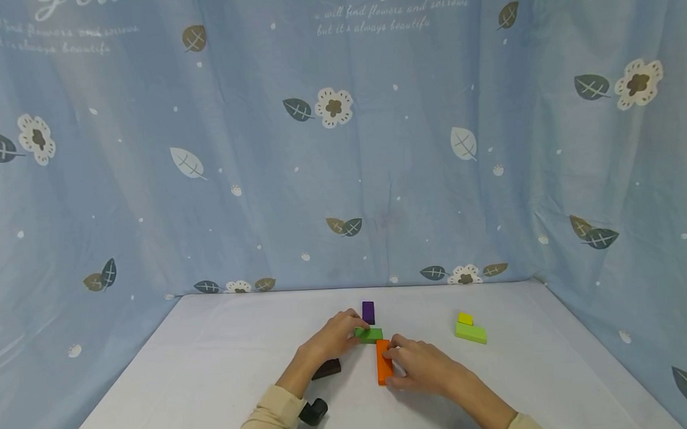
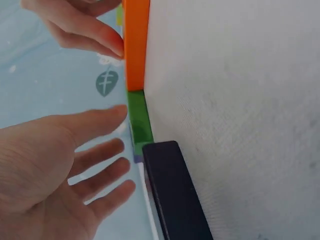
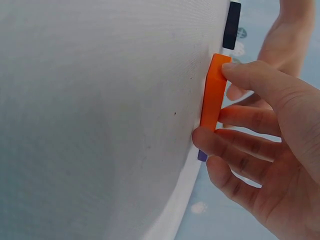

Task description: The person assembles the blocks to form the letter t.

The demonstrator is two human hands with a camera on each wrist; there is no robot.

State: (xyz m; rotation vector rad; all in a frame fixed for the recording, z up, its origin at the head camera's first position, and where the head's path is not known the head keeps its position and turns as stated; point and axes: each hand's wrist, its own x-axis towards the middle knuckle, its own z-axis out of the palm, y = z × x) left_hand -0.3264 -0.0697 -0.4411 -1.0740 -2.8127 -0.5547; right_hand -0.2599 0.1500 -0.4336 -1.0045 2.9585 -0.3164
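A: The orange block [image 1: 384, 367] at your right hand [image 1: 422, 364] looks smooth with a soft sheen; painted wood or plastic, you can't tell which.
B: The green block [image 1: 373, 336] by your left hand [image 1: 334, 336] looks smooth too. The dark block [image 2: 177, 190] nearer your left wrist seems smooth and mostly matt.
A: Under both your hands, the white sheet [image 2: 240, 115] looks like matt cloth, with a fine woven grain.
B: Beyond them, your curtain [image 1: 376, 174] is printed cloth, dull and softly creased. Your left sleeve [image 1: 271, 413] looks like matt fabric.
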